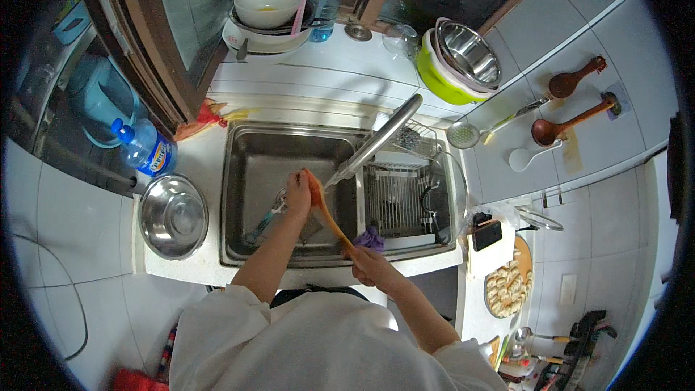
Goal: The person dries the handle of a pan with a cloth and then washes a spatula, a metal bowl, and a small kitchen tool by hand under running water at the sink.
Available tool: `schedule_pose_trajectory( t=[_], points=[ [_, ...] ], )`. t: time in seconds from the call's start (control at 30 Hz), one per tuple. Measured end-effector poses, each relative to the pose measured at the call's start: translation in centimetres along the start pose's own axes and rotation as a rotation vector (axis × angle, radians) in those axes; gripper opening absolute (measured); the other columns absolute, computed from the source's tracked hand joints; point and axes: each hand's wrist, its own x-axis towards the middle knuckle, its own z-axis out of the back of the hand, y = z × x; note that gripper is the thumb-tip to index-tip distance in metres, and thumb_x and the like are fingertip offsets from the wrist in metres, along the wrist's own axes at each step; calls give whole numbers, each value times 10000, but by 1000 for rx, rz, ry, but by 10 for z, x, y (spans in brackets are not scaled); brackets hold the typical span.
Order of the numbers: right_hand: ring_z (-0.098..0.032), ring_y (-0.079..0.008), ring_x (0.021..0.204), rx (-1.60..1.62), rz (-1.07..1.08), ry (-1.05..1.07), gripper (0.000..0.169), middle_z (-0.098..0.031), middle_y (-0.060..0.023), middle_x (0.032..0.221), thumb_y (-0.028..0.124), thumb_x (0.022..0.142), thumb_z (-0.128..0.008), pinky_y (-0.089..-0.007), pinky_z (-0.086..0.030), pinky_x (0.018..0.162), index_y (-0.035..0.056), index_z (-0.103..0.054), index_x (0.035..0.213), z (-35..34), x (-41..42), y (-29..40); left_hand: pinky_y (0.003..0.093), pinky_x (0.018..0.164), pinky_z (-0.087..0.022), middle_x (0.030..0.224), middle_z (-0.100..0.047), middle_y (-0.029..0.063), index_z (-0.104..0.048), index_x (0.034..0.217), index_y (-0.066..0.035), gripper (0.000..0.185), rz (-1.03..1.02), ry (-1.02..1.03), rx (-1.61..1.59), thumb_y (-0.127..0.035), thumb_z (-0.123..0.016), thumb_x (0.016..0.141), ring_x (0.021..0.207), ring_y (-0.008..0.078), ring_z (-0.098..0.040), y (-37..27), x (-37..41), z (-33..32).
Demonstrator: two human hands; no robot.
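Observation:
A long wooden cooking utensil (332,222) slants over the left sink basin (282,144). My right hand (372,269) grips the handle end near the sink's front edge. Around the reddish-brown head end, my left hand (299,195) is closed, partly hiding its shape. The metal faucet (380,138) reaches down to just beside that end. Below my left wrist lies a tool with a teal handle (265,224) in the basin, partly hidden by my forearm. A crumpled purple cloth (370,239) sits on the divider just above my right hand.
A steel bowl (174,217) and a blue-capped bottle (149,146) stand left of the sink. A dish rack (399,203) fills the right basin. Stacked bowls (269,8) and nested basins (448,73) stand on the back ledge. Dumplings cover a round board (522,252) at right.

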Motion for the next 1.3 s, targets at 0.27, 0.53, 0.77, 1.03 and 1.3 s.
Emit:
schedule_pose_trajectory(
  t=[0.27, 0.53, 0.77, 1.03, 1.3],
  points=[
    [-614, -372, 827, -915, 303, -444, 364, -630, -195, 936, 277, 873, -547, -438, -486, 714, 52, -514, 1158, -1, 10, -7, 427, 994, -345, 1311, -430, 163, -424, 1293, -55, 468, -675, 189, 739, -360, -405, 939, 1238, 330, -382, 16, -18, 0],
    [-625, -344, 824, -1065, 422, -538, 369, -637, -147, 980, 224, 844, -580, -422, -510, 694, 95, -518, 1184, -4, -24, -5, 426, 934, -394, 1225, -521, 182, -509, 1214, -28, 585, -14, 461, 445, -503, -324, 926, 1121, 307, -511, 6, 28, -8],
    [-629, -348, 763, -994, 511, -587, 341, -640, -153, 930, 218, 848, -579, -418, -507, 629, 114, -527, 1169, 9, -23, -18, 427, 903, -410, 1234, -514, 188, -535, 1175, -17, 493, -76, 294, 520, -407, -338, 947, 1063, 336, -522, -9, 33, -6],
    [-616, -233, 719, -694, 450, -535, 369, -625, -125, 868, 226, 877, -572, -341, -478, 582, 54, -497, 1194, 11, 29, -20, 440, 1025, -294, 1361, -350, 232, -345, 1341, 17, 519, -716, 69, 801, -270, -456, 923, 1257, 376, -330, 7, -36, -18],
    [-399, -53, 498, 442, 16, -25, 301, -442, 33, 644, 296, 947, -455, -195, -336, 447, 67, -492, 1138, -16, 57, 24, 449, 1046, -234, 1392, -293, 203, -211, 1408, -18, 727, 132, -192, -213, -475, -460, 900, 1261, 337, -315, 45, -8, 16]
  ],
)
